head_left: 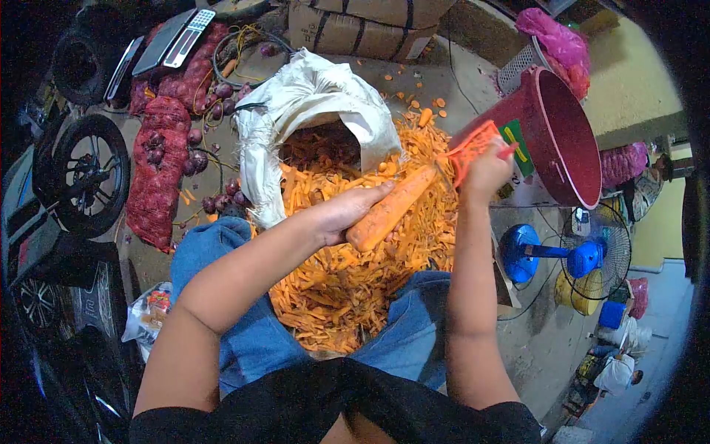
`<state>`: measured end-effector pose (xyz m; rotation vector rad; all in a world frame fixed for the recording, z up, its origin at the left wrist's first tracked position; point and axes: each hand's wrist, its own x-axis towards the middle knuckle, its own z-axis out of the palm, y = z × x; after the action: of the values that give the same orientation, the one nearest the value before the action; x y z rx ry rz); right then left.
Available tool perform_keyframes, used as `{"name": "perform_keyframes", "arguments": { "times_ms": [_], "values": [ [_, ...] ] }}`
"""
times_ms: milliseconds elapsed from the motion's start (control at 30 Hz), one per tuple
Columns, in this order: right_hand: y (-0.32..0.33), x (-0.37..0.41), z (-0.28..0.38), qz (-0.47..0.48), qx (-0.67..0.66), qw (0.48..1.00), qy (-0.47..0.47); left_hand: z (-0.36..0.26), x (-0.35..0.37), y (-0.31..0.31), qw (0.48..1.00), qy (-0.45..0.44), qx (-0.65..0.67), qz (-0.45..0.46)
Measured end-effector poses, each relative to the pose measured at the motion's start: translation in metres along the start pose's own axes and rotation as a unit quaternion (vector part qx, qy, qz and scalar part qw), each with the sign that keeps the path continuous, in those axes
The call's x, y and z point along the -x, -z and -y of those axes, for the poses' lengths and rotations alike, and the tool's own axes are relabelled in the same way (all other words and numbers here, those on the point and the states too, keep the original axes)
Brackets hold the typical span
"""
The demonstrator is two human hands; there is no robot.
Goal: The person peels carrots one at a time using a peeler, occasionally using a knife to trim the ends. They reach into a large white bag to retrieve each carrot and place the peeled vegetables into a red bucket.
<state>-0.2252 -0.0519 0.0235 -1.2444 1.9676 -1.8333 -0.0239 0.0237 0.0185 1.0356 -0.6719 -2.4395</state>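
A large orange carrot (392, 207) lies in my left hand (356, 211), its thick end toward me and its far end pointing up and right. My right hand (486, 172) is closed around the handle of a red-orange peeler (471, 152), close to the carrot's far end. Whether the blade touches the carrot is hard to tell. Beneath both hands spreads a big pile of orange peelings (333, 285), between my knees. An open white sack (259, 159) lies beyond the pile, with more peelings in its mouth.
A dark red bucket (562, 137) lies tilted at the right, near a blue fan (523, 251). Red net sacks of onions (157, 170) and a motorcycle wheel (90, 175) are at the left. Cardboard boxes (355, 33) stand at the back. A person (615, 374) is far right.
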Motion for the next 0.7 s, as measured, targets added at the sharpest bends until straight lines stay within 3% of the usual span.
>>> {"name": "perform_keyframes", "arguments": {
  "times_ms": [67,133,267,300,400,467,533,600,633,700],
  "values": [
    [0.006,-0.003,0.008,-0.029,-0.006,0.997,-0.067,-0.001,0.0,0.002,1.0,-0.001,0.026,0.007],
    [0.001,0.017,0.019,0.056,-0.131,0.989,0.034,0.001,-0.01,0.013,0.999,-0.011,0.046,0.007],
    [0.001,0.103,0.07,0.223,-0.033,0.97,0.09,-0.01,0.002,-0.005,0.995,-0.071,0.065,-0.015],
    [0.0,0.099,0.066,0.223,-0.033,0.97,0.087,-0.001,-0.008,0.004,0.997,-0.079,0.019,0.003],
    [-0.005,0.051,0.042,0.117,-0.022,0.991,0.069,-0.004,0.004,-0.005,0.997,-0.038,-0.067,-0.021],
    [0.003,0.005,0.012,0.017,0.03,0.999,0.003,-0.005,0.009,-0.009,0.999,-0.024,-0.044,-0.001],
    [0.004,-0.007,0.007,-0.034,-0.024,0.999,-0.016,-0.007,0.012,-0.012,0.999,-0.042,-0.021,-0.006],
    [0.005,0.0,0.012,-0.006,-0.145,0.987,-0.075,-0.004,0.001,0.0,0.999,-0.046,-0.001,-0.013],
    [0.002,0.013,0.018,0.09,-0.188,0.978,-0.019,-0.002,-0.005,0.006,0.998,-0.047,0.021,-0.02],
    [-0.002,0.065,0.058,0.17,-0.125,0.977,0.014,0.0,-0.011,0.009,0.998,-0.039,0.052,-0.02]
  ]
}}
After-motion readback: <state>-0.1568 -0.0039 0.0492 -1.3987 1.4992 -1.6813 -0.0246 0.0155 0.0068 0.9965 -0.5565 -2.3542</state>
